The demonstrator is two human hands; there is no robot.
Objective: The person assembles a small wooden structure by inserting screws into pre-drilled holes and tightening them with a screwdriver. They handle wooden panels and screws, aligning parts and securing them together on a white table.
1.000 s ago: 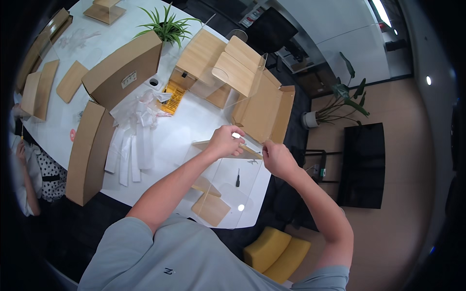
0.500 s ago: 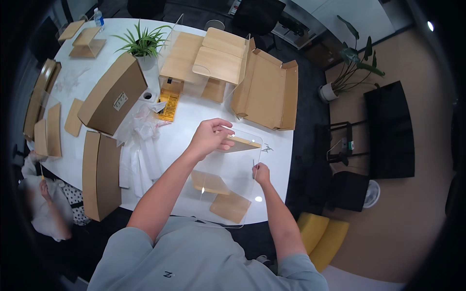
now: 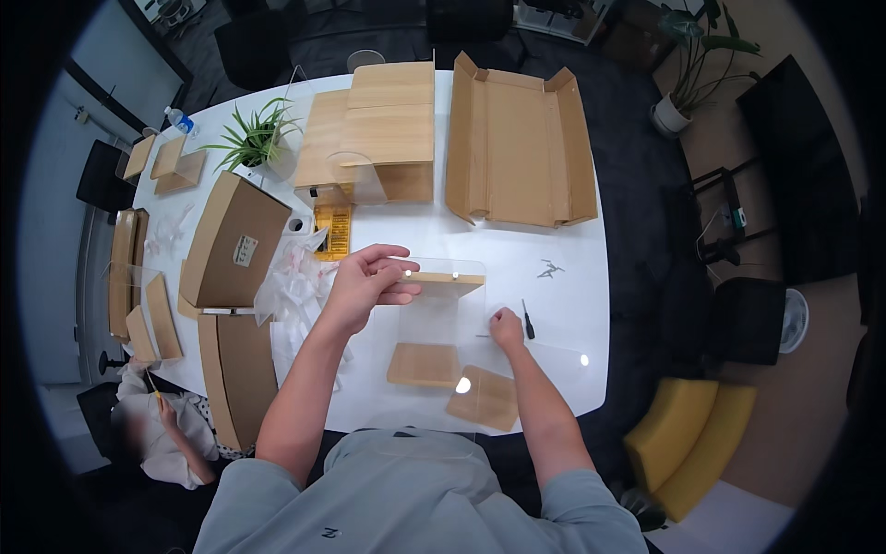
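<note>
My left hand (image 3: pixel 369 288) grips the upper edge of a clear acrylic panel (image 3: pixel 434 319), its thumb beside a small pale screw head. A wooden board (image 3: pixel 448 279) sits against the panel's upper part, with a second pale spot along its edge. Lower down, two more wooden pieces show, one light board (image 3: pixel 423 364) seen through or beside the panel and another board (image 3: pixel 484 399) near the table's front edge. Right of the panel, my right hand (image 3: pixel 507 329) is closed, a thin metal piece like a screw sticking out at its left. A dark screwdriver (image 3: pixel 528 319) lies beside that hand.
Loose screws (image 3: pixel 551 269) lie on the white table. An open cardboard box (image 3: pixel 522 148), a wooden shelf unit (image 3: pixel 388 120), a potted plant (image 3: pixel 254 138) and an orange pack (image 3: pixel 333 231) stand beyond. Cardboard boxes (image 3: pixel 238 369) and plastic wrapping (image 3: pixel 300 286) are at left, near a seated person (image 3: pixel 166 425).
The view has shifted, so the table and boxes sit differently. The panel now faces me more squarely. The screwdriver beside my right hand has come into sight. Both hands keep their hold.
</note>
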